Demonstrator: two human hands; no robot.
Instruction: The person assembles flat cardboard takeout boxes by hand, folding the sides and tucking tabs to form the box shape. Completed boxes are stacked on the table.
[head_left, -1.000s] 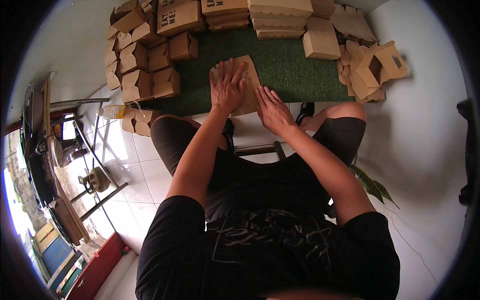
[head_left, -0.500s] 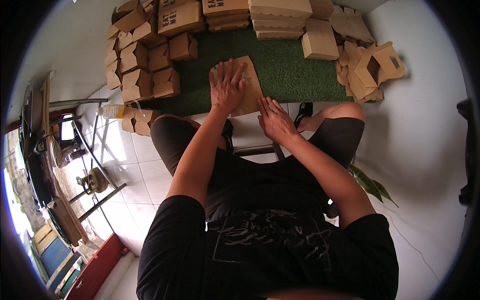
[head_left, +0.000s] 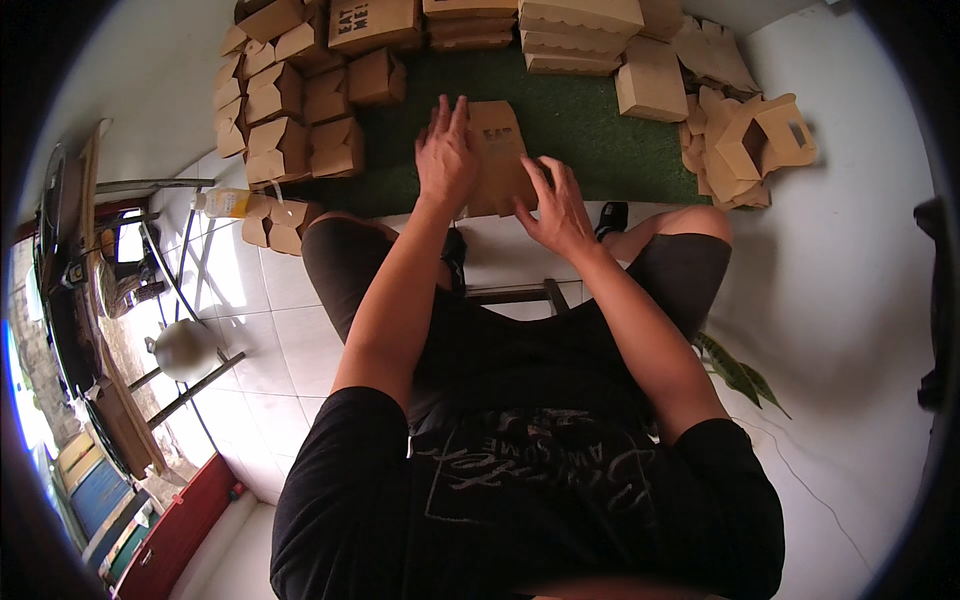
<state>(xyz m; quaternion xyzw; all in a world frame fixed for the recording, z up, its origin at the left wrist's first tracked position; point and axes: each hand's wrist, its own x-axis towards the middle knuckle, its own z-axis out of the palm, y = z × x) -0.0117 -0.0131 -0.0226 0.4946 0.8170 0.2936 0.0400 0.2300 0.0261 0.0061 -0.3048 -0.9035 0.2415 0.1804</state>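
A folded-flat brown cardboard box (head_left: 503, 165) with dark print lies on the green mat (head_left: 600, 165) in front of me. My left hand (head_left: 445, 160) rests along its left edge, fingers stretched toward the far side. At the near right edge, my right hand (head_left: 560, 212) touches the cardboard with its thumb and fingertips spread apart. The undersides of the fingers on both hands are hidden.
Assembled brown boxes (head_left: 275, 95) are stacked at the left. Larger boxes (head_left: 580, 40) stand along the back. Flat cardboard pieces and an open handled box (head_left: 765, 150) lie at the right. A bottle of yellow liquid (head_left: 225, 203) is beside the mat's left edge.
My left hand has slid from the top of the cardboard to its left edge, uncovering the print. My right hand's thumb and fingers have spread at the right edge.
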